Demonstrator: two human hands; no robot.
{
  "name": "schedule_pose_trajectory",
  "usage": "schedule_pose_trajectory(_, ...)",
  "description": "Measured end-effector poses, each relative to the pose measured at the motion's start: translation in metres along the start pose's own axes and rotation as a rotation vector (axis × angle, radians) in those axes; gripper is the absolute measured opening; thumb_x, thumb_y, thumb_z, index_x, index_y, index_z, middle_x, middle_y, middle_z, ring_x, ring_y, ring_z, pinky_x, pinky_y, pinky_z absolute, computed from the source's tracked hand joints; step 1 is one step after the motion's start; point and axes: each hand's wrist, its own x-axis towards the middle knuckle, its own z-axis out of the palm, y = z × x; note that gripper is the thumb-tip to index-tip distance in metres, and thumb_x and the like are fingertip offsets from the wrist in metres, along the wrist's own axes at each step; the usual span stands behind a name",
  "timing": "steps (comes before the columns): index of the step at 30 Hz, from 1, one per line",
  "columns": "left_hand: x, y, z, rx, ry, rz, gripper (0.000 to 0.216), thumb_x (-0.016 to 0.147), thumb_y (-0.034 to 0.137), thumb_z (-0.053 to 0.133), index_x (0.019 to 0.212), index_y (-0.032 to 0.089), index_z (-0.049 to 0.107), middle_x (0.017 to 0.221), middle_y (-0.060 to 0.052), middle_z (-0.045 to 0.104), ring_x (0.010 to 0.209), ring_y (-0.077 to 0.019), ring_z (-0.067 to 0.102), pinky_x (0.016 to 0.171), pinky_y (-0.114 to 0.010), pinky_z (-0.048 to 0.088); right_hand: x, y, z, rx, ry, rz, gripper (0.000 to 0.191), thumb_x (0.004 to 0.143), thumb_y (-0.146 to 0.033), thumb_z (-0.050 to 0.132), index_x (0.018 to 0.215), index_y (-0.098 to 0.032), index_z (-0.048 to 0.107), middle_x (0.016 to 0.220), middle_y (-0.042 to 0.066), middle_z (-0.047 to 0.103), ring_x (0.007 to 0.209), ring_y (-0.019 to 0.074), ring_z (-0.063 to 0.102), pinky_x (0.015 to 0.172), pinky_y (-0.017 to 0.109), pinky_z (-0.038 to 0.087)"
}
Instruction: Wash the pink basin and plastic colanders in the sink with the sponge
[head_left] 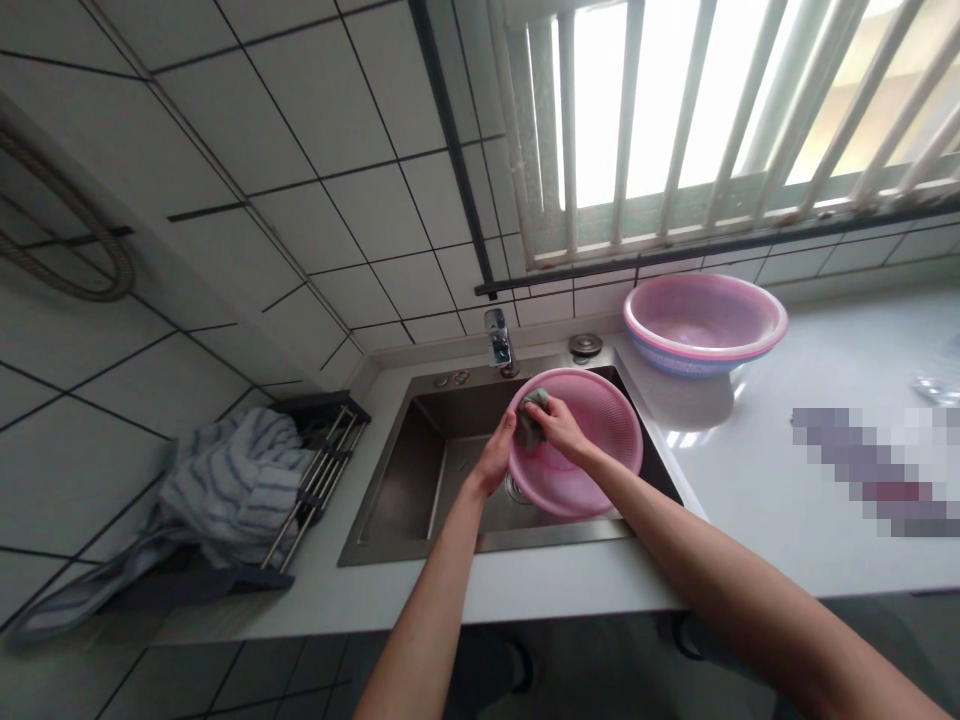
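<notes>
Over the right half of the steel sink (382, 500) is a round pink plastic basket (611, 440) with a perforated wall, tilted toward me. My left hand (495, 455) grips its left rim, the fingers partly behind it. With my right hand (561, 425) I press a crumpled grey-green cloth (531, 420) against the inside of the basket near that same left side. My two hands are close together. Just behind the basket stands the chrome faucet (499, 340); no water can be made out coming from it.
Nested pink and blue basins (705, 340) stand on the white counter (750, 500) at the right, under the barred window. A round metal sink strainer (585, 345) lies behind the sink. To the left, a striped towel (232, 480) is heaped over a dark rack with metal bars (319, 470).
</notes>
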Motion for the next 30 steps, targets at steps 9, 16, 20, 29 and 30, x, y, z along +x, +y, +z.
schedule_pose_trajectory(9,-0.002,0.002,-0.002,0.048,0.029,0.006,0.058,0.093,0.064,0.067,0.132,0.022,0.073,0.15,-0.009,0.064,0.151,-0.0319,0.047,0.132,-0.049,0.026,-0.003,0.002,0.003,-0.019,-0.177,0.028,0.042,0.085,-0.06,0.069,0.082,-0.019,0.059,0.077,0.0,0.057,0.069,0.015,0.047,0.065,0.027,0.041)
schedule_pose_trajectory(16,0.002,-0.002,-0.003,0.028,0.031,-0.019,0.06,0.094,0.064,0.066,0.137,0.022,0.071,0.153,-0.01,0.061,0.152,-0.0319,0.046,0.132,-0.048,0.026,-0.002,0.008,0.001,-0.055,-0.249,0.042,0.04,0.088,-0.058,0.066,0.084,-0.018,0.061,0.077,0.0,0.059,0.071,0.0155,0.048,0.067,0.026,0.043)
schedule_pose_trajectory(20,0.002,-0.003,-0.004,0.046,0.027,0.005,0.063,0.095,0.066,0.064,0.14,0.022,0.069,0.155,-0.009,0.059,0.153,-0.0316,0.044,0.132,-0.048,0.026,0.0,0.01,0.001,-0.09,-0.16,0.001,0.037,0.088,-0.054,0.065,0.083,-0.018,0.06,0.078,0.001,0.059,0.071,0.016,0.049,0.066,0.026,0.042)
schedule_pose_trajectory(29,0.004,-0.006,-0.009,0.042,0.06,-0.016,0.063,0.094,0.066,0.066,0.138,0.021,0.07,0.154,-0.01,0.06,0.151,-0.0323,0.047,0.131,-0.049,0.029,-0.005,0.014,0.006,-0.11,-0.295,0.042,0.036,0.088,-0.054,0.065,0.082,-0.018,0.06,0.076,0.0,0.059,0.069,0.0149,0.048,0.066,0.026,0.042)
schedule_pose_trajectory(30,0.003,-0.006,-0.008,0.038,0.052,-0.009,0.063,0.094,0.065,0.066,0.138,0.021,0.07,0.155,-0.01,0.06,0.151,-0.0318,0.047,0.131,-0.049,0.028,-0.005,0.013,0.006,-0.108,-0.255,0.033,0.036,0.087,-0.054,0.065,0.082,-0.019,0.059,0.077,0.0,0.058,0.069,0.0148,0.047,0.065,0.026,0.042)
